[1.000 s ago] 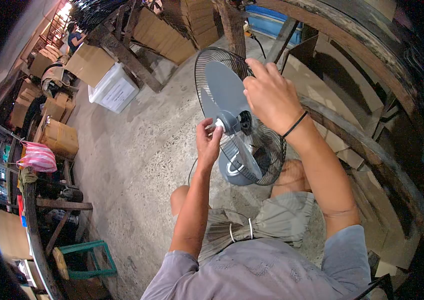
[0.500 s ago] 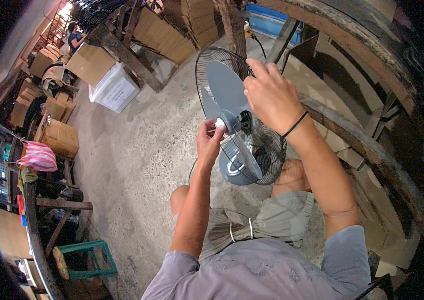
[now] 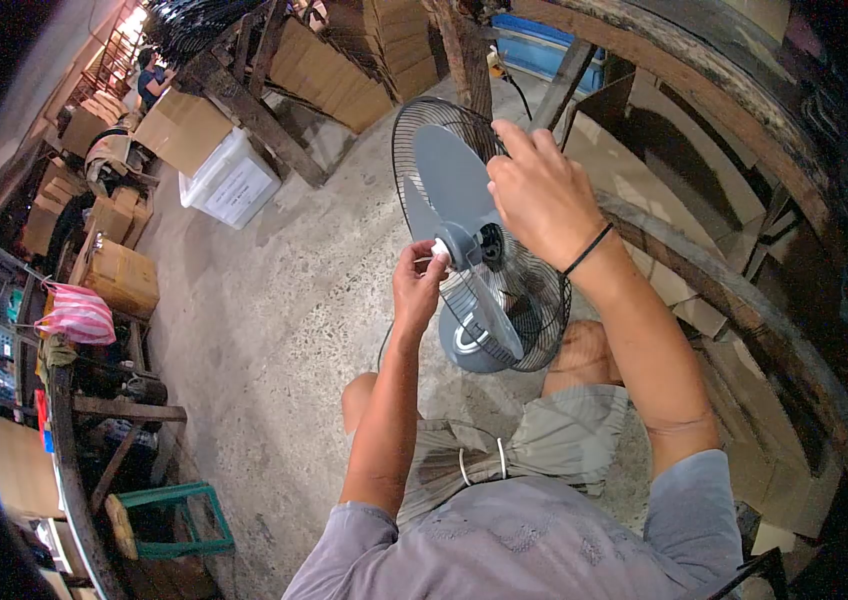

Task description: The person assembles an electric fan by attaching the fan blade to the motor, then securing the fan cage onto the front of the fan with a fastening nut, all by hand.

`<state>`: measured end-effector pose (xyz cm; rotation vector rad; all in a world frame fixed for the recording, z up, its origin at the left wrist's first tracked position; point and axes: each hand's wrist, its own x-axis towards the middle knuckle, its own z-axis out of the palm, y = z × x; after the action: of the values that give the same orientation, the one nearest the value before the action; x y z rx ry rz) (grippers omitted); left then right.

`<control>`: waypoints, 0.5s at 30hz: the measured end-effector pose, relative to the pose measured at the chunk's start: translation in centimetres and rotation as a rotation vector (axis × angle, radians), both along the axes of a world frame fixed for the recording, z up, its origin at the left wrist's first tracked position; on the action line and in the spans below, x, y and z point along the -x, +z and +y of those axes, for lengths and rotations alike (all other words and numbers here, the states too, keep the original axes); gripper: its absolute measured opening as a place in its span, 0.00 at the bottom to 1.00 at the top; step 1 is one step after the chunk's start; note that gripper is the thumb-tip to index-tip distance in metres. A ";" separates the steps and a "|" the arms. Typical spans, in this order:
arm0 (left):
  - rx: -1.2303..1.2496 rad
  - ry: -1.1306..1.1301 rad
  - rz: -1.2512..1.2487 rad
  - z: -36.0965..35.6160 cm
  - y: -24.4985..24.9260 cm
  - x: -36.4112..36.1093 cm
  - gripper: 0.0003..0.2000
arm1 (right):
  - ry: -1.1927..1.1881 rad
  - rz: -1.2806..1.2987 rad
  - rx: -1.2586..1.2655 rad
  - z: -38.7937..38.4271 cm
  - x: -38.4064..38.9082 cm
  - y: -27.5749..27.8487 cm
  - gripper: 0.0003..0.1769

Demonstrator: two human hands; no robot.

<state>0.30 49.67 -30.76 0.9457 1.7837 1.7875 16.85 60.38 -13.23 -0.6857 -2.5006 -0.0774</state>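
A grey electric fan stands between my knees, its round base (image 3: 471, 345) on the floor. Its grey fan blade (image 3: 454, 175) sits before a black wire guard (image 3: 406, 140), with no guard in front. My left hand (image 3: 418, 285) pinches a small white plastic knob (image 3: 440, 247) at the blade's hub, thumb and fingertips around it. Up at the right side of the fan, my right hand (image 3: 546, 200) curls its fingers over the guard's rim. Its palm side and some fingertips are hidden from me.
A white plastic bin (image 3: 234, 185) and cardboard boxes (image 3: 114, 275) stand on the left. Near the lower left is a green-framed stool (image 3: 179, 518). A wooden rail (image 3: 714, 245) and flattened cardboard lie close on the right. A person (image 3: 152, 80) is far back.
The fingers of my left hand have shifted slightly around the white knob. My right hand stays at the guard, and the fan has barely moved.
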 end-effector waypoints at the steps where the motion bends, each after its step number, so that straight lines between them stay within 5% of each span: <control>1: -0.011 0.009 -0.016 0.0 0.0 0.0 0.14 | -0.001 -0.005 -0.002 0.0 0.0 0.0 0.06; 8: 0.215 -0.005 -0.087 -0.2 1.4 0.1 0.15 | 0.040 0.104 -0.107 0.2 0.1 -0.6 0.07; 11: -0.008 0.010 0.224 -0.4 1.0 -0.5 0.17 | 0.031 0.119 -0.119 0.2 0.2 -0.4 0.06; 15: 0.137 0.005 -0.142 -0.5 0.5 0.9 0.21 | 0.005 0.006 0.001 0.0 -0.1 0.2 0.06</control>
<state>-0.63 49.16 -30.21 0.7422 1.7933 1.6673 16.95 60.38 -13.00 -0.6790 -2.4968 -0.0726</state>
